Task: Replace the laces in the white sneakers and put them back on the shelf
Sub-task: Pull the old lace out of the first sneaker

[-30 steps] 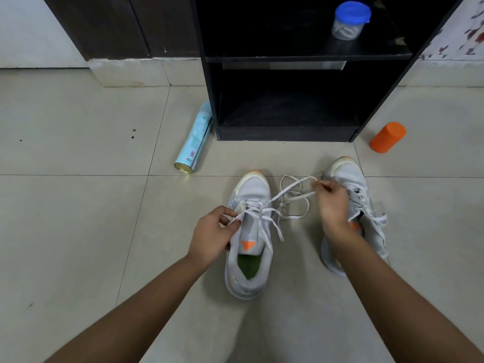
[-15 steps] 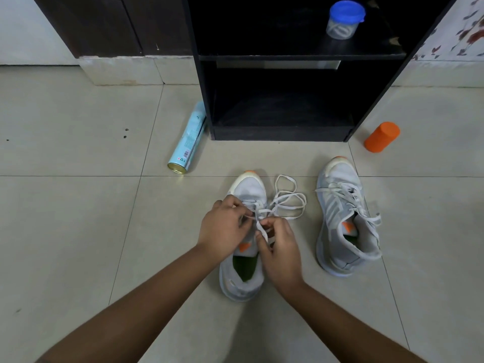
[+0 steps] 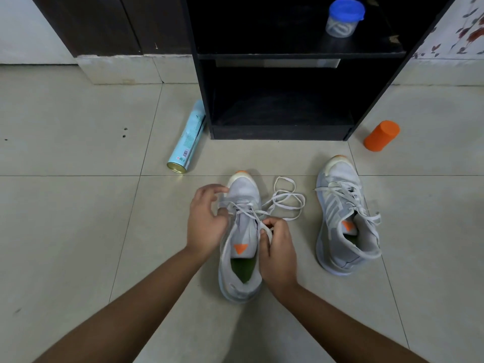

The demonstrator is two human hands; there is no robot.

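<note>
Both sneakers sat on the floor (image 3: 78,231) in front of the shelf (image 3: 282,56), toes pointing toward it, so neither was back in place yet. The near sneaker (image 3: 242,242) lay between the forearms, heel toward the person, which put its eyelets within easy reach. The left grip (image 3: 207,221) was curled against the left eyelet row, thumb and forefinger apparently pinching the lace (image 3: 285,203) there, probably to keep tension and steady the shoe. The right grip (image 3: 277,247) was closed on the same lace at the right eyelet row, beside the tongue, pinching a short length between thumb and fingertips as if to feed it through the next hole. The lace's slack lay in loose loops on the floor to the right of the toe, out of the way of the working hands. Only the lower eyelets looked threaded, so this shoe seemed about half laced. The other sneaker (image 3: 345,221) stood well apart to the right, its lace crossed through the eyelets but untied. A can (image 3: 187,142) lay left of the shelf, a cylinder (image 3: 381,136) to its right, and a jar (image 3: 343,18) stood on the upper board.
</note>
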